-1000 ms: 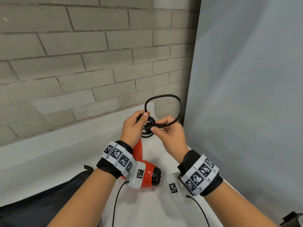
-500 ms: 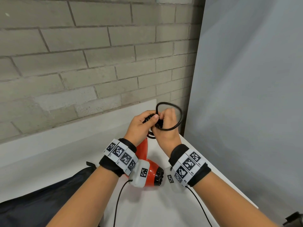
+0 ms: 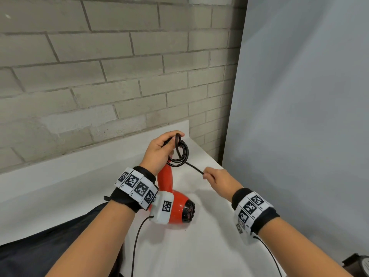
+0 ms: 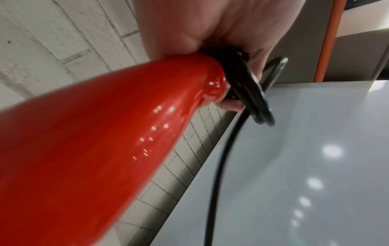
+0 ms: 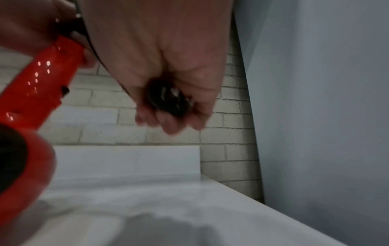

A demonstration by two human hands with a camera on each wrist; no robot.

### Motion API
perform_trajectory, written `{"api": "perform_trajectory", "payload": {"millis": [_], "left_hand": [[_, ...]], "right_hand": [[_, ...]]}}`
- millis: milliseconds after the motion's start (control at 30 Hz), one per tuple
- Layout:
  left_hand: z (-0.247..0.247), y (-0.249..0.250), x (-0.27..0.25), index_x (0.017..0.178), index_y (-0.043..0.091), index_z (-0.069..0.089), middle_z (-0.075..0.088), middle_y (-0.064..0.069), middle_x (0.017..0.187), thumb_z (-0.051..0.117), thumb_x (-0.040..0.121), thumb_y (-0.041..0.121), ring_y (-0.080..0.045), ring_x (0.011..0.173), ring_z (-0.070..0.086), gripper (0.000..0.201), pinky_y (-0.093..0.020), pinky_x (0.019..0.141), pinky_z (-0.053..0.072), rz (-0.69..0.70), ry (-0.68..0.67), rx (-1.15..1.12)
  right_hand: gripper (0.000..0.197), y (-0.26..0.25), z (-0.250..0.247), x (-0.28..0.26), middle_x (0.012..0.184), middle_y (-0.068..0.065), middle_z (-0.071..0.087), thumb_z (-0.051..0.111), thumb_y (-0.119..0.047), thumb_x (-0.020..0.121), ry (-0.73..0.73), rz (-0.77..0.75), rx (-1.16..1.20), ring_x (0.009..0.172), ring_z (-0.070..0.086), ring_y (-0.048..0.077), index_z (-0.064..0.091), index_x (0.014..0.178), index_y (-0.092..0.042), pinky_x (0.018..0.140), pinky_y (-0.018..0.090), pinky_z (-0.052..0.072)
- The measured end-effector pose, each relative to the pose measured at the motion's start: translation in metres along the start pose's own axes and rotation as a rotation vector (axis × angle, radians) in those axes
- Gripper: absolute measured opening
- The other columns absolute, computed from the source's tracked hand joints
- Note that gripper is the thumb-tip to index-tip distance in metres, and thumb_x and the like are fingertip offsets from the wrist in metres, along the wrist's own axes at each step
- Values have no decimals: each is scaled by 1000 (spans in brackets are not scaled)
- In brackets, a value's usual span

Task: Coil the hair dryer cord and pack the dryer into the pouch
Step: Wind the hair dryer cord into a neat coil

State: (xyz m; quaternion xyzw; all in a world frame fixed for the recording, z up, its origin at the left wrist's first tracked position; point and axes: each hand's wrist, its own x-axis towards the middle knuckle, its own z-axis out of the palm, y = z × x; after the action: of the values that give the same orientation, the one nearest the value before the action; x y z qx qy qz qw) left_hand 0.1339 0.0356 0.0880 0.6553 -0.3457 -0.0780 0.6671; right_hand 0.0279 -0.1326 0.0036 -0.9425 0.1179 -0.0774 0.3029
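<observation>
1. The left hand [image 3: 159,150] is closing its fingers around the small coil of thin black rubber cord [image 3: 180,151] at the end of the handle of the glossy red plastic hair dryer [image 3: 175,208]. The thumb is pressing the loops at the coil's 12 o'clock, which I judge is keeping them from springing apart.
2. The right hand [image 3: 216,181] is curling around the black plug [image 5: 168,99] at the cord's free end, with a short straight run of cord stretching from the coil's 5 o'clock to this hand. Holding it taut is probably setting up the last wrap or tuck.
3. The hair dryer is sitting at the centre of the white tabletop [image 3: 199,246], its black nozzle pointing toward 3 o'clock and its handle rising toward 12 o'clock to the left hand. Whether the body is touching the table I cannot tell, since the left wrist is covering part of it.
4. The dark navy fabric pouch [image 3: 50,250] is lying at 8 o'clock of the dryer, near it, presumably waiting within reach for packing; its opening is not showing.
5. Coiling is looking nearly done; packing is not yet begun.
</observation>
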Motion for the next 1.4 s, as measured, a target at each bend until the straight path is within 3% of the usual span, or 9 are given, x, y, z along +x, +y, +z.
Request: {"api": "perform_trajectory", "payload": {"millis": [133, 300, 400, 500, 600, 700, 867, 1233, 1400], "left_hand": [[4, 3, 0, 80, 26, 64, 56, 18, 51, 45, 91, 10, -1, 43, 37, 26, -9, 47, 33, 13, -53, 38], [9, 5, -2, 71, 39, 69, 60, 21, 58, 49, 90, 10, 0, 45, 43, 39, -9, 49, 35, 41, -83, 59], [8, 8, -3, 74, 34, 67, 61, 23, 60, 49, 89, 9, 3, 48, 48, 35, -8, 48, 36, 44, -82, 52], [7, 8, -6, 78, 30, 67, 61, 22, 60, 50, 89, 9, 1, 48, 46, 29, -8, 49, 36, 56, -87, 46], [6, 10, -9, 79, 19, 63, 62, 20, 59, 53, 86, 8, 0, 46, 45, 17, -9, 47, 36, 63, -93, 31], [4, 13, -10, 79, 19, 62, 62, 19, 57, 60, 82, 5, 1, 46, 47, 15, -9, 50, 39, 61, -125, 68], [-2, 19, -9, 91, 23, 59, 60, 8, 77, 61, 82, 5, -1, 52, 54, 20, -11, 57, 47, 52, -132, 155], [-1, 31, -12, 107, 40, 46, 56, 6, 82, 50, 89, 7, 3, 58, 58, 38, -9, 64, 47, 48, -236, 276], [4, 25, -13, 103, 27, 51, 53, 4, 79, 45, 91, 6, 1, 54, 54, 25, -10, 62, 46, 81, -87, 205]], "right_hand": [[28, 10, -1, 1, 113, 12, 61, 38, -9, 93, -245, 222, -159, 101, 57, 27, 58, 111, -15, 86, 33, 46], [39, -35, -13, 8, 133, 2, 51, 41, -11, 95, -135, -72, 188, 120, 47, 16, 42, 133, -22, 102, 28, 35], [35, -58, -11, 12, 124, -2, 56, 41, -8, 96, -170, -185, 474, 115, 51, 9, 47, 130, -14, 102, 22, 37], [19, -62, -5, 14, 84, -2, 62, 42, -11, 96, -99, -162, 554, 77, 61, 4, 57, 106, -9, 80, 18, 47], [19, -59, -11, 15, 65, -5, 46, 42, -10, 94, 70, -83, 526, 57, 48, 6, 54, 81, -16, 65, 25, 45], [14, -62, -27, 14, 61, -6, 43, 46, -8, 93, 270, -101, 457, 53, 44, -1, 58, 87, -4, 55, 9, 36], [15, -76, -54, 12, 60, -10, 46, 49, -10, 92, 450, -170, 400, 56, 42, 4, 54, 78, -15, 55, 10, 34], [18, -109, -79, 8, 77, 6, 61, 46, -14, 92, 474, -438, 204, 73, 53, 18, 61, 88, -4, 67, 30, 41], [18, -103, -80, 7, 77, -1, 58, 48, -13, 91, 434, -521, 256, 70, 49, 10, 63, 89, -3, 65, 21, 39]]}}
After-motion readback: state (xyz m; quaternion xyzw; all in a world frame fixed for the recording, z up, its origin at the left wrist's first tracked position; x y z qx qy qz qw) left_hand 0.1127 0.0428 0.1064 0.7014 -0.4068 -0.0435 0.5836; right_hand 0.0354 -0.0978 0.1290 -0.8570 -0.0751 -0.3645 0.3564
